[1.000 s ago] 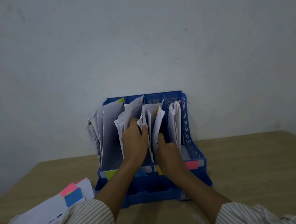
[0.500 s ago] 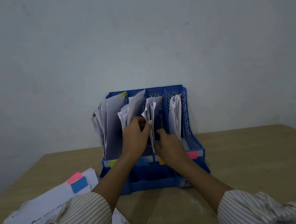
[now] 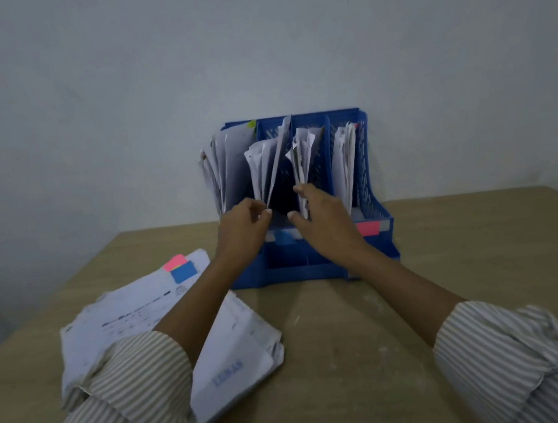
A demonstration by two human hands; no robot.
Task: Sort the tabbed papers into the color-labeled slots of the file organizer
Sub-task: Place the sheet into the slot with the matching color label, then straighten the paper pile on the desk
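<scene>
Unsorted tabbed papers (image 3: 150,314) lay near left on the table (image 3: 448,262). The left hand (image 3: 242,232) pinched a sheet's (image 3: 277,163) lower edge in the blue file organizer's (image 3: 374,215) second slot. The right hand (image 3: 326,220), fingers relaxed, pressed the third slot's papers (image 3: 304,153) aside. Such sheets looked light and floppy; best gripped near the bottom edge.

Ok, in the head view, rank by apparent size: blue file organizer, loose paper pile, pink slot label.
1. Loose paper pile, though it lies nearer the camera, so this lead is unsure.
2. Blue file organizer.
3. Pink slot label, clearly smallest.
</scene>
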